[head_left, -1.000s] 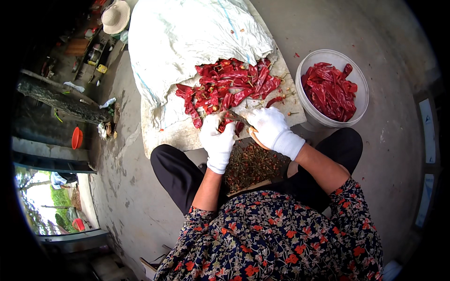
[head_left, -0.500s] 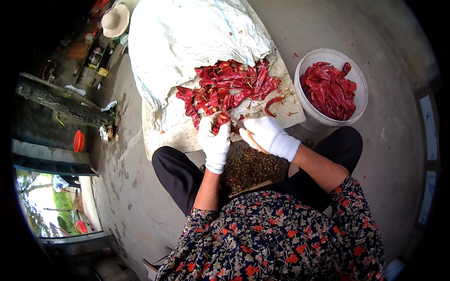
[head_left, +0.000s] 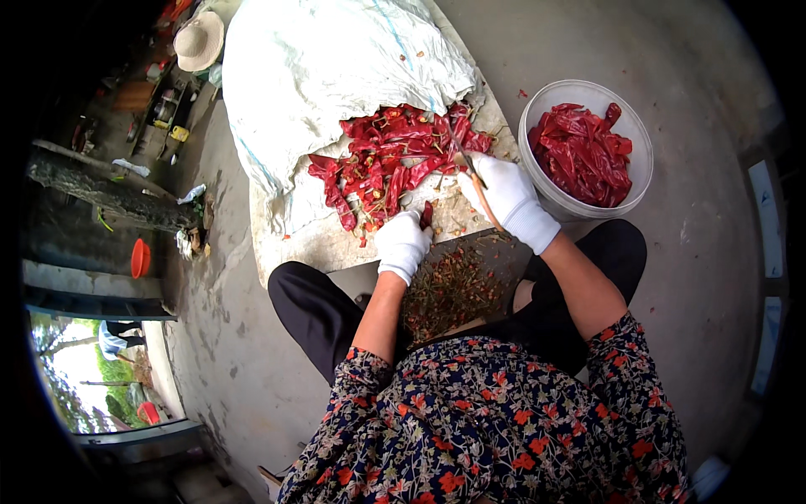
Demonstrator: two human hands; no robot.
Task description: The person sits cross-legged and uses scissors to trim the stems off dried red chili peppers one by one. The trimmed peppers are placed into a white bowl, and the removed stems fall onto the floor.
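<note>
Closed right hand (head_left: 509, 193): orange-handled tool (head_left: 483, 200) | curled left hand (head_left: 403, 242): pepper (head_left: 427, 214) (both gloved)

Soft daylight overall, doorway (head_left: 107, 370) at lower left kinda blown out, upper left murky, heavy fisheye bending, black edges.

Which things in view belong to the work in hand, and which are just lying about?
Seemingly in the work: left hand, with a dark red pepper; right hand, with an orange-handled tool; red pepper pile; white sack; white bucket; stem scraps.

Seemingly just lying about: straw hat; orange basin; yellow container.
</note>
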